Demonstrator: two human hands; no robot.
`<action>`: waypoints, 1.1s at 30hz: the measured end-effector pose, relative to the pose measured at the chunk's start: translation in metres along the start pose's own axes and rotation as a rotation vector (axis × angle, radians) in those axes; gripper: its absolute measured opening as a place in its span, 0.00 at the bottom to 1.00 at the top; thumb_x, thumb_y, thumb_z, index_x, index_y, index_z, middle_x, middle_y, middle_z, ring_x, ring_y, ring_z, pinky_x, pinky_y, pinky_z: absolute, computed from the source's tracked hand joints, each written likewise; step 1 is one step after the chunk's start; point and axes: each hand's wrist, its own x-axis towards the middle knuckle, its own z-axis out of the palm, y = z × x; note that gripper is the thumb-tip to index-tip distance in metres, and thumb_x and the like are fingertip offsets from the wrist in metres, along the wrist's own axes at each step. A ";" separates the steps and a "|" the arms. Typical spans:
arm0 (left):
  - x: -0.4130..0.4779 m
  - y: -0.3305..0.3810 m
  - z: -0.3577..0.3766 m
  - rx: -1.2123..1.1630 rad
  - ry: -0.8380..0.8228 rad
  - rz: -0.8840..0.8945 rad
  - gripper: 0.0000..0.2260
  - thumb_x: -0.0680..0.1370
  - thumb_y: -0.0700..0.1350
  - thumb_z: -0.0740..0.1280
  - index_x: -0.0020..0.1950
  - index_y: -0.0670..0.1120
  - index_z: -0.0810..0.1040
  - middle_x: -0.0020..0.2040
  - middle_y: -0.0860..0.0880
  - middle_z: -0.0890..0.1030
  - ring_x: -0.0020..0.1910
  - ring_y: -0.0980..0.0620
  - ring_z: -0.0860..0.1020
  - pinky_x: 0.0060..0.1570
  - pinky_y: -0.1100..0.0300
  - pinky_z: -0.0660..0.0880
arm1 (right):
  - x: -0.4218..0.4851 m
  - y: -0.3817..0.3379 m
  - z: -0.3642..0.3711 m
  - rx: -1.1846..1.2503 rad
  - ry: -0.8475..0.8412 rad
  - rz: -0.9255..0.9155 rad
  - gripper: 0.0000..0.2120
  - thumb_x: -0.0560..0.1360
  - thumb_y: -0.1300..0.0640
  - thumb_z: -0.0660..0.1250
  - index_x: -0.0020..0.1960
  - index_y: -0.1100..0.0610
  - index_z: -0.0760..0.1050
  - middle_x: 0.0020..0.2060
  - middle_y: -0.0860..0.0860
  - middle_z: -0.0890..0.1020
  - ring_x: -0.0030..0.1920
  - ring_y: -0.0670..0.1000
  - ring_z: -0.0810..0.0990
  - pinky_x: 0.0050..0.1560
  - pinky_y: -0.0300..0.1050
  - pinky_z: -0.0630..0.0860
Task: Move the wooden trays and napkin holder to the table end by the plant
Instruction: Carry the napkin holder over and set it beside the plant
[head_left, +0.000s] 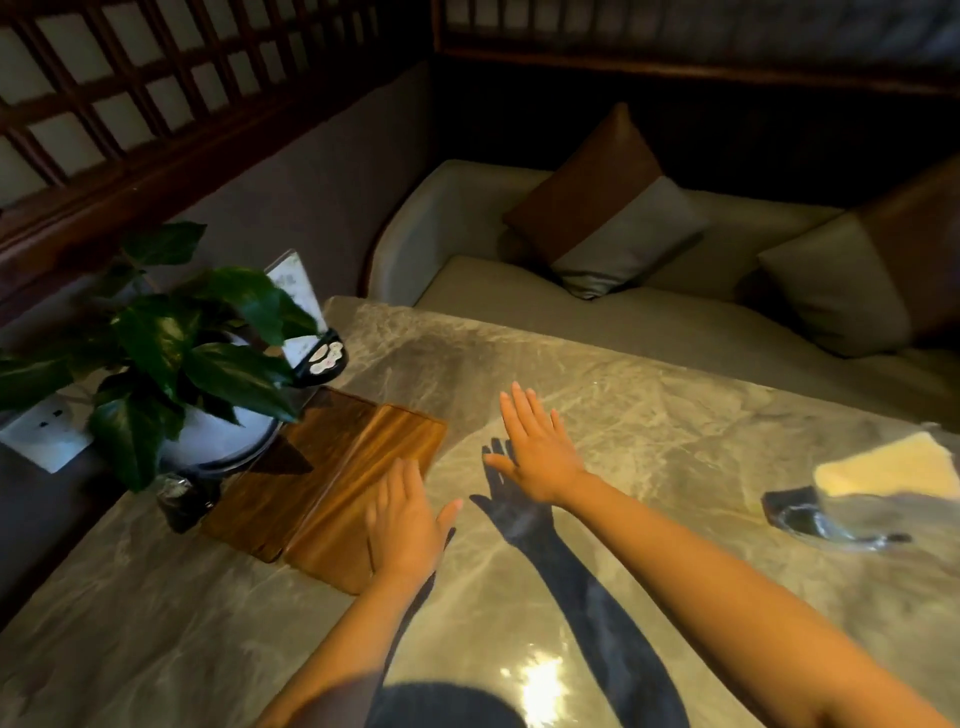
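Two wooden trays (332, 483) are seen lying side by side, edges touching, at the left end of the marble tabletop (649, 426), just beside the potted plant (171, 348). Their long axes run from near right to far left. The left hand (402, 519) is laid flat, fingers spread, on the near right corner of the nearer tray; nothing is gripped. The right hand (535, 447) is held open and empty above bare tabletop, just right of the trays, its shadow cast beneath it.

The napkin holder (852, 499), a clear stand on a dark base, is seen at the right edge of the view, well apart from both hands, with a pale yellow stack of napkins (883, 462) in it. It lies to the right of the right hand, which is the nearer of the two. The trays are judged already placed; the holder is judged still to be fetched, probably by a rightward reach. A card stand (306, 322) is set behind the plant.
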 end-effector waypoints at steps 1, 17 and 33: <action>0.002 0.015 0.001 0.008 -0.021 0.056 0.35 0.76 0.60 0.60 0.76 0.44 0.51 0.77 0.44 0.56 0.76 0.46 0.56 0.72 0.52 0.59 | -0.012 0.011 -0.008 -0.014 0.018 0.017 0.36 0.79 0.41 0.51 0.75 0.57 0.36 0.76 0.55 0.37 0.76 0.55 0.36 0.75 0.56 0.41; -0.020 0.275 0.059 0.043 -0.207 0.672 0.44 0.72 0.61 0.66 0.77 0.47 0.42 0.79 0.47 0.44 0.78 0.48 0.45 0.76 0.49 0.48 | -0.200 0.225 -0.082 -0.040 0.279 0.433 0.41 0.77 0.40 0.54 0.75 0.58 0.34 0.76 0.56 0.38 0.76 0.57 0.37 0.76 0.55 0.42; -0.050 0.387 0.133 -0.004 -0.391 0.678 0.48 0.68 0.50 0.75 0.77 0.46 0.47 0.78 0.45 0.56 0.75 0.44 0.58 0.72 0.49 0.62 | -0.241 0.349 -0.067 0.301 0.202 0.533 0.54 0.67 0.49 0.74 0.76 0.59 0.38 0.77 0.56 0.43 0.77 0.57 0.45 0.76 0.56 0.50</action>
